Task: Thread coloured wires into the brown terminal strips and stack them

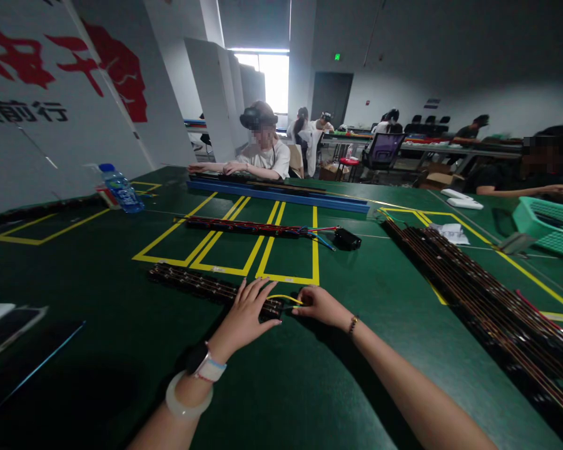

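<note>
Resting left hand (249, 307) on a long black strip (192, 284), fingers a bit spread. Pinching a yellow wire (284, 297) at the strip's right end with right hand (315, 306). Having the strip toward the table's (304, 387) near edge, with wide room over to dark bars (488, 312) toward the right edge.
</note>
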Demonstrator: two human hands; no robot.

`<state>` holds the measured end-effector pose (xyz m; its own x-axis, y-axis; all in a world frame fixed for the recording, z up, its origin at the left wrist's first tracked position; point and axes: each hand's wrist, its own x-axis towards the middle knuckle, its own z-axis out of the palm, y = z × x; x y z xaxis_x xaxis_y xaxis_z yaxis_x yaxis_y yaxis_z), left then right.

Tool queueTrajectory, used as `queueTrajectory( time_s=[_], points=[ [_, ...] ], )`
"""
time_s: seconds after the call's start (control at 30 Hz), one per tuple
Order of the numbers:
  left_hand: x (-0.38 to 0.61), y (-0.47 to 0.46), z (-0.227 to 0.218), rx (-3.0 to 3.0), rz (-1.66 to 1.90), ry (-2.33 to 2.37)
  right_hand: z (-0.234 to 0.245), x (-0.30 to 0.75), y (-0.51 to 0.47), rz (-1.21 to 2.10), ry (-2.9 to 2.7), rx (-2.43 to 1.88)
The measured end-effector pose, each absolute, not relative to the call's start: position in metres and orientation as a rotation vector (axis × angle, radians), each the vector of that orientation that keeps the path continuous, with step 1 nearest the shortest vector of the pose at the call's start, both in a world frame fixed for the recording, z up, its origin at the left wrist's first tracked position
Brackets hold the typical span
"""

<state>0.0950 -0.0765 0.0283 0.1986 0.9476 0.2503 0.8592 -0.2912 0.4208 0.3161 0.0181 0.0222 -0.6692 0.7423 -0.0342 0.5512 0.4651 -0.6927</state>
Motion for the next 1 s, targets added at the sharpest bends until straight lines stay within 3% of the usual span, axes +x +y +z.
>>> queueTrajectory(
  time_s=[0.2, 0.67, 0.8, 0.93, 1.0],
  points=[
    [0.082, -0.065, 0.009, 2.226, 0.723, 1.845, 0.02, 0.319, 0.014, 1.28, -2.326, -0.955],
    [0.084, -0.059, 0.02, 2.284, 0.786, 1.78, 0.015, 0.321, 0.002, 1.198, -2.233, -1.087],
    [0.113, -0.08, 0.034, 1.977, 1.018, 1.697, 0.018, 0.319, -0.002, 1.093, -2.213, -1.16],
    [0.148, -0.091, 0.03, 1.329, 0.856, 1.259, 0.027, 0.314, -0.009, 0.959, -2.207, -1.268],
    [0.161, -0.092, 0.024, 0.992, 0.935, 1.117, 0.033, 0.313, -0.015, 0.889, -2.238, -1.293]
  ],
)
